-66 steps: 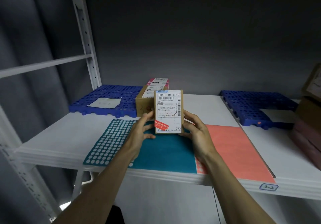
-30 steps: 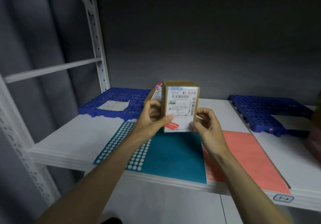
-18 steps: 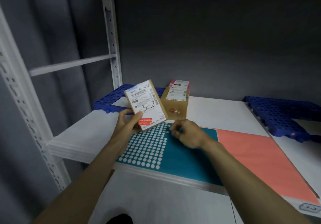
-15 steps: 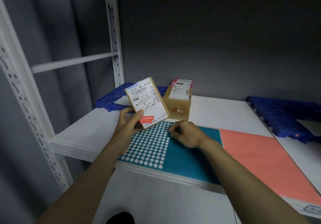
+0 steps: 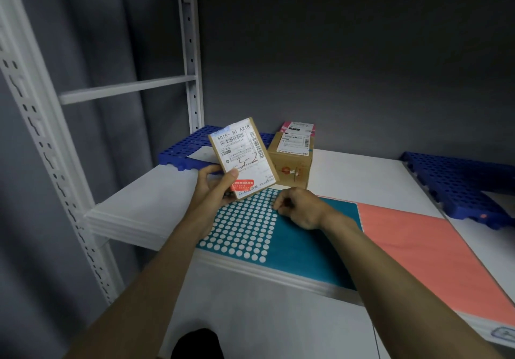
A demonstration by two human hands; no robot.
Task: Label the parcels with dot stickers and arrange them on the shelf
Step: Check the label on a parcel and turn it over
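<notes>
The left hand [image 5: 213,184] grips the parcel [image 5: 243,158] tilted above the shelf [image 5: 156,205], label up for sticking, while right-hand fingers [image 5: 280,204] pinch at the teal sticker sheet [image 5: 306,236], probably peeling a dot

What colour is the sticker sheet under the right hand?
Teal sticker sheet with white dots, seen in the head view.

We have just one camera, up on the person's head, looking forward and down, close over the shelf [image 5: 348,174].
</notes>
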